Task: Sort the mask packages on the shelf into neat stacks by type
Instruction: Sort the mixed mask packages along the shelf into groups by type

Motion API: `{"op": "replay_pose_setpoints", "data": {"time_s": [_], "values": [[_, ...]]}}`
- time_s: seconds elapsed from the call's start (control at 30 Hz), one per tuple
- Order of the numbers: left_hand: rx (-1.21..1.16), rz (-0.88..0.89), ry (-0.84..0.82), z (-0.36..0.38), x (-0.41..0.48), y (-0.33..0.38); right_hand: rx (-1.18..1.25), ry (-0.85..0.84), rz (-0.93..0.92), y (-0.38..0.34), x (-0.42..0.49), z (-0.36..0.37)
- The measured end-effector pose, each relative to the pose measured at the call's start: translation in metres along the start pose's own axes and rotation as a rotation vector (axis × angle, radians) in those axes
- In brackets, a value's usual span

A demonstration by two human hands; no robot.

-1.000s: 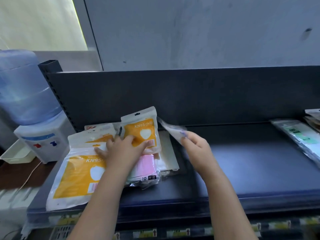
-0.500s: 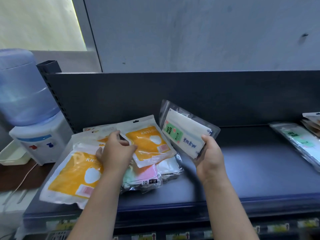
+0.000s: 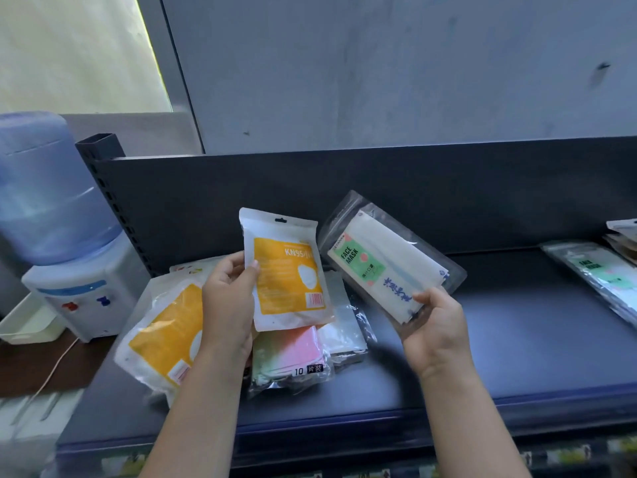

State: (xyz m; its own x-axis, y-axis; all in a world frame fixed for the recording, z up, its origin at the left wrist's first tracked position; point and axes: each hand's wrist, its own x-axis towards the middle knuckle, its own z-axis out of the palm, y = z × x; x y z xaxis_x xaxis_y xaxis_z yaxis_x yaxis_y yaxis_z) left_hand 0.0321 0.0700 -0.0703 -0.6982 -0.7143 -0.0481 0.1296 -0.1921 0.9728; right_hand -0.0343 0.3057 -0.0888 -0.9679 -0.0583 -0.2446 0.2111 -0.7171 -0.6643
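A: While the right hand point(image 3: 435, 327) keeps its fingers curled round the clear FACE MASK package point(image 3: 386, 267), what has changed?

B: The left hand point(image 3: 230, 298) has lifted the orange KN95 package point(image 3: 287, 270) upright off the pile point(image 3: 289, 353), pinching its left edge above the shelf point(image 3: 517, 339).

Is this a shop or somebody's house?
Probably a small shop or its stockroom. A dark metal display shelf holds packaged masks, price tags line its front edge, and a water dispenser stands beside it.
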Motion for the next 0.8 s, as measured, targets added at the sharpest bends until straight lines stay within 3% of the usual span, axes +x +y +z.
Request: {"op": "replay_pose_setpoints", "data": {"time_s": [0.23, 0.47, 0.63, 0.8], "values": [[0.093, 0.142, -0.098, 0.042, -0.003, 0.0, 0.185, 0.018, 0.03, -0.03, 0.006, -0.028], [0.09, 0.089, -0.144, 0.143, -0.029, -0.017, 0.17, 0.076, -0.07, -0.104, 0.047, -0.081], [0.031, 0.042, -0.115, 0.249, -0.063, -0.043, -0.231, 0.122, -0.315, -0.173, 0.096, -0.146], [-0.004, 0.001, -0.025, 0.346, -0.107, -0.075, -0.498, 0.083, -0.418, -0.261, 0.135, -0.215]]}}
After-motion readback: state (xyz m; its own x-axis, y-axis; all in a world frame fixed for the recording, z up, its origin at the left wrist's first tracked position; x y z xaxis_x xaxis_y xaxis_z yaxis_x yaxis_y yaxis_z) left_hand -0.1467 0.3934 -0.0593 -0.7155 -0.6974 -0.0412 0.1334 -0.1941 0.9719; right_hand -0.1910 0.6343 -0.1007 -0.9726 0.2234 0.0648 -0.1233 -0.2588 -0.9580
